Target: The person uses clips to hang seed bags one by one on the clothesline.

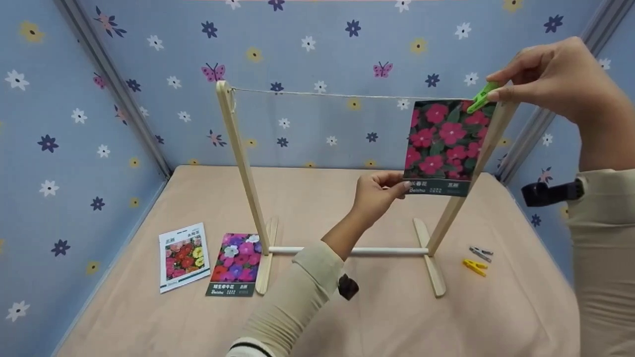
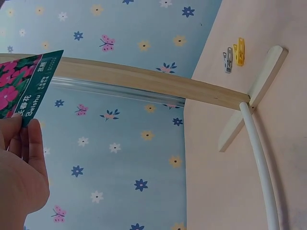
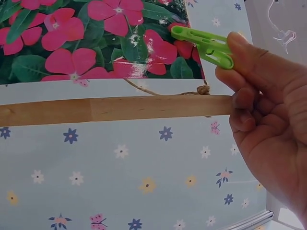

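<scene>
A seed packet (image 1: 441,144) with pink-red flowers hangs upright at the right end of the string (image 1: 317,93), its top edge level with the string. My left hand (image 1: 378,196) pinches the packet's lower left corner between thumb and fingers. Up at the top right corner, my right hand (image 1: 555,79) pinches a green clothespin (image 1: 481,97) between thumb and index finger. In the right wrist view the tip of the clothespin (image 3: 204,44) overlaps the packet's front near its corner. The string's knot (image 3: 203,89) shows on the wooden post (image 3: 115,109) close by.
The wooden frame (image 1: 243,168) stands on the cloth-covered surface (image 1: 377,307), with a white rod (image 1: 387,251) between its feet. Two more seed packets, one white-bordered (image 1: 184,258) and one dark-edged (image 1: 235,265), lie at left. A yellow clothespin (image 1: 475,267) and a grey clothespin (image 1: 481,254) lie at right.
</scene>
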`<state>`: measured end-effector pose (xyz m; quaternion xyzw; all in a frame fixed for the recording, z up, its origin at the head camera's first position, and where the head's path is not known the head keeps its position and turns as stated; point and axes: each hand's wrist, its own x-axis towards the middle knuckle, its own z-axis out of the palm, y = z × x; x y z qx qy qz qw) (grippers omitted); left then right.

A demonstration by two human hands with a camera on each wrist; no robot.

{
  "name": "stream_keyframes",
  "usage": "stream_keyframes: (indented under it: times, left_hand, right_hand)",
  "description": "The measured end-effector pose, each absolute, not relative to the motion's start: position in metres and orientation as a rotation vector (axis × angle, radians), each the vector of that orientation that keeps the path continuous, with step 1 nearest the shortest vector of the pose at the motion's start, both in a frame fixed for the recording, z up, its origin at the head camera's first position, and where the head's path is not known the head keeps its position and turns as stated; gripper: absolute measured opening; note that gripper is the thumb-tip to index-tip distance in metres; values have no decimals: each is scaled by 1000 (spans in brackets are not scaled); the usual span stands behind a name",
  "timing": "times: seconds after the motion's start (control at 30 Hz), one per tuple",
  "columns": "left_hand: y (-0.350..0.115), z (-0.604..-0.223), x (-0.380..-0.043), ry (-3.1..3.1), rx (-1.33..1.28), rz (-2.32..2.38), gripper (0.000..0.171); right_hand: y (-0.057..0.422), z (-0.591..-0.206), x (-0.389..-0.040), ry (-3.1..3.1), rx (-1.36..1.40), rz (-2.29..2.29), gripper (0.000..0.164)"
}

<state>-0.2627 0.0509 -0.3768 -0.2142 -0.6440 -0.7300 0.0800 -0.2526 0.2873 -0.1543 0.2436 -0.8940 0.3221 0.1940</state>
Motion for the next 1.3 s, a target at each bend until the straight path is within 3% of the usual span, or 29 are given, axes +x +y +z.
stream_keyframes:
  times: [0.6, 0.93, 1.3]
  left_hand:
    - [49, -376, -262, -1973, -617, -2124, 13]
    - [49, -378, -263, -2023, -581, -2154, 14]
    - [48, -378, -261, -2031, -593, -2142, 15]
  right_hand:
    - [288, -157, -250, -2539, 704, 740, 27]
    - [288, -162, -247, -2432, 745, 687, 22]
    - [292, -177, -238, -2214, 603, 837, 21]
